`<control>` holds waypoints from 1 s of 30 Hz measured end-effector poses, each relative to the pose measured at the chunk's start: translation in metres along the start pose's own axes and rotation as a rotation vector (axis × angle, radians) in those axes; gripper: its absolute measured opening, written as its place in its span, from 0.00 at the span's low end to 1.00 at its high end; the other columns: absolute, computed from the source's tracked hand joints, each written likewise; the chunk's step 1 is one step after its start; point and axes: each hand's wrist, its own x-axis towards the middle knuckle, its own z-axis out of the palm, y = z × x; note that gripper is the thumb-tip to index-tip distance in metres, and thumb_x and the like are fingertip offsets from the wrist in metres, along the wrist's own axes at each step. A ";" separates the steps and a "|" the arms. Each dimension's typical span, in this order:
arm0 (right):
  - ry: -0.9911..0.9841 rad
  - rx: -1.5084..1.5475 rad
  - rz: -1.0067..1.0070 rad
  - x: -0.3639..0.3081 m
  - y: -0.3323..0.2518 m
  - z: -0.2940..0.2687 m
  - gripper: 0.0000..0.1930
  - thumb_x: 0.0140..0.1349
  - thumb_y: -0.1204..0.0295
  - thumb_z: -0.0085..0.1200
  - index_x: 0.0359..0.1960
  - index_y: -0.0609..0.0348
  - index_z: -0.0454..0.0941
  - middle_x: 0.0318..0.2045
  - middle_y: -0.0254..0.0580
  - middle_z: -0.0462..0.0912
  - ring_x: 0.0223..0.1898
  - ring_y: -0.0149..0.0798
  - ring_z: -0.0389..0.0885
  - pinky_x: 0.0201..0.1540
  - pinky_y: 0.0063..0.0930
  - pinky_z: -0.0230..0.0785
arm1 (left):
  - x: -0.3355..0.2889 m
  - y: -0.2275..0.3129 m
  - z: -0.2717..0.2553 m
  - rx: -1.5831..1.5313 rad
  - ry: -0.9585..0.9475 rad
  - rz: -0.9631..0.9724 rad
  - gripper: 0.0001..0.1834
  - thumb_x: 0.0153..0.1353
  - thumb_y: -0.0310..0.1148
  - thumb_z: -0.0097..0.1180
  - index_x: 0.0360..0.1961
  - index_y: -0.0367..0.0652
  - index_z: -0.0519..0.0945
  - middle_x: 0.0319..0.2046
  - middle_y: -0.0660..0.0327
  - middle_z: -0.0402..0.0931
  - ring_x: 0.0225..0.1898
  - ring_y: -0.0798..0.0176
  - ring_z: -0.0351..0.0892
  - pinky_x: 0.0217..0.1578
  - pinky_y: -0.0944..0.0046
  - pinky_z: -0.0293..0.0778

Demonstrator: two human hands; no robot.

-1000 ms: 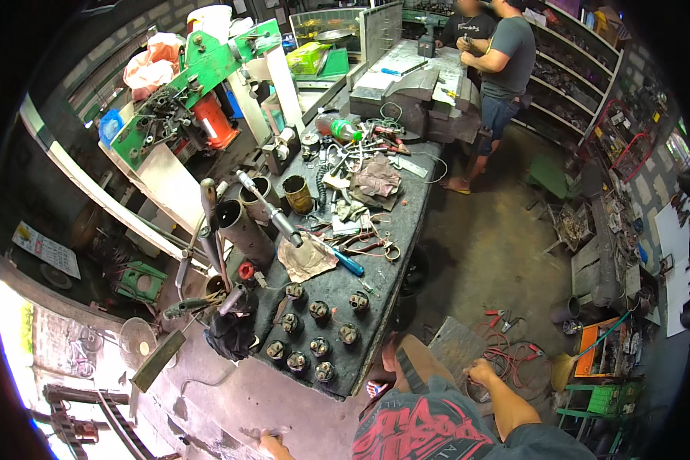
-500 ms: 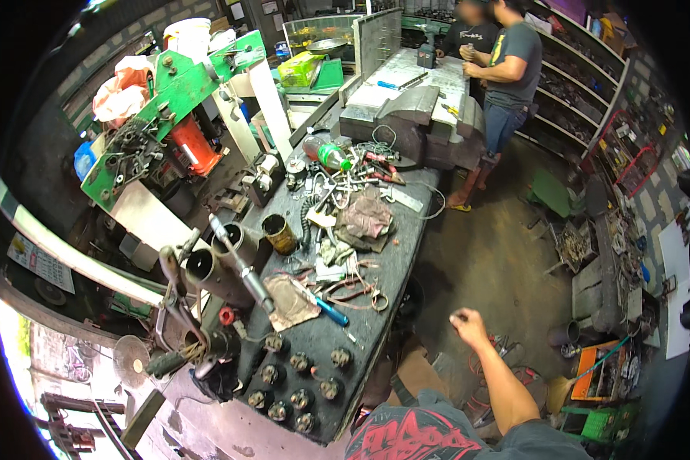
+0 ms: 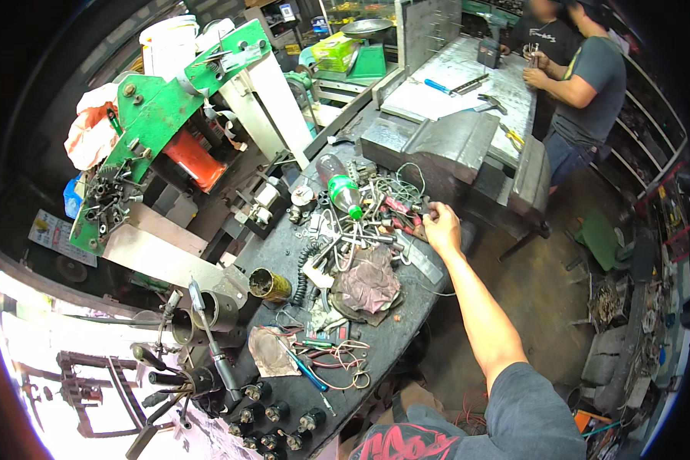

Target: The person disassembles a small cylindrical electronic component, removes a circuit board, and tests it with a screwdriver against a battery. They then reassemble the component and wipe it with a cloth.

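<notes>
My right hand point(image 3: 441, 228) reaches out over the far right part of the black workbench point(image 3: 314, 268). Its fingers are bent together, and a small dark bit shows at the fingertips, too small to name. Right beside the fingers lie red-handled pliers point(image 3: 397, 205) on a heap of metal tools point(image 3: 353, 241). A plastic bottle point(image 3: 340, 188) with a green cap and label lies on that heap. Nearer to me is a crumpled, stained rag point(image 3: 366, 284). A flat metal bar point(image 3: 422, 261) rests below my hand. My left hand is out of the picture.
Beyond my hand stands a big bench vise point(image 3: 456, 149). Two people are at the far table point(image 3: 429, 92). An open can point(image 3: 270, 285), a blue-handled screwdriver point(image 3: 308, 372) and several black round parts point(image 3: 276, 412) sit on the near bench. A green press frame point(image 3: 161, 115) rises at left.
My right hand has moved from over the floor, up and forward, to the tool heap by the vise. The view has shifted toward the bench.
</notes>
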 end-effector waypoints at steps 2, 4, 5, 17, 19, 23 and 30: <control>-0.092 -0.046 -0.044 0.019 -0.002 0.015 0.19 0.57 0.70 0.61 0.51 0.59 0.80 0.48 0.53 0.82 0.50 0.53 0.82 0.52 0.42 0.74 | -0.001 0.033 -0.027 -0.162 0.056 0.041 0.29 0.70 0.40 0.50 0.67 0.36 0.64 0.67 0.50 0.62 0.67 0.52 0.63 0.66 0.56 0.58; -0.105 -0.075 -0.142 0.028 -0.002 0.028 0.22 0.57 0.70 0.61 0.54 0.62 0.76 0.51 0.56 0.81 0.54 0.56 0.79 0.57 0.45 0.72 | 0.005 0.071 -0.063 -0.363 0.098 0.097 0.30 0.71 0.41 0.49 0.68 0.36 0.63 0.70 0.50 0.61 0.69 0.51 0.61 0.69 0.55 0.57; -0.110 -0.083 -0.153 0.030 -0.001 0.032 0.23 0.57 0.70 0.61 0.55 0.63 0.76 0.50 0.56 0.81 0.54 0.57 0.79 0.58 0.46 0.72 | 0.007 0.093 -0.082 -0.468 0.082 0.120 0.30 0.71 0.42 0.48 0.69 0.36 0.63 0.71 0.50 0.60 0.71 0.51 0.61 0.71 0.55 0.56; -0.098 0.152 -0.196 0.020 -0.015 0.003 0.06 0.57 0.73 0.63 0.34 0.63 0.82 0.33 0.52 0.85 0.36 0.51 0.85 0.38 0.39 0.75 | -0.253 0.194 0.091 -0.592 -1.118 -0.069 0.13 0.75 0.32 0.42 0.48 0.30 0.72 0.37 0.57 0.72 0.32 0.62 0.68 0.33 0.70 0.69; 0.015 0.130 -0.317 0.016 -0.034 -0.016 0.05 0.56 0.74 0.63 0.31 0.62 0.81 0.31 0.48 0.83 0.30 0.49 0.83 0.35 0.39 0.75 | -0.301 0.175 0.115 -0.573 -1.123 -0.207 0.14 0.76 0.32 0.43 0.51 0.30 0.70 0.39 0.56 0.68 0.37 0.61 0.65 0.33 0.67 0.69; 0.088 0.138 -0.431 0.001 -0.080 -0.079 0.05 0.55 0.77 0.63 0.31 0.62 0.79 0.29 0.46 0.82 0.26 0.44 0.82 0.31 0.35 0.75 | -0.362 0.130 0.166 -0.313 -1.301 -0.359 0.19 0.71 0.33 0.52 0.59 0.36 0.70 0.50 0.52 0.71 0.48 0.55 0.70 0.45 0.54 0.76; 0.097 0.369 -0.356 -0.052 -0.122 -0.179 0.03 0.58 0.79 0.64 0.32 0.64 0.82 0.24 0.29 0.80 0.22 0.20 0.70 0.24 0.18 0.62 | -0.435 0.064 0.216 -0.025 -1.450 -0.444 0.17 0.65 0.30 0.60 0.50 0.31 0.72 0.38 0.50 0.79 0.35 0.61 0.79 0.41 0.63 0.76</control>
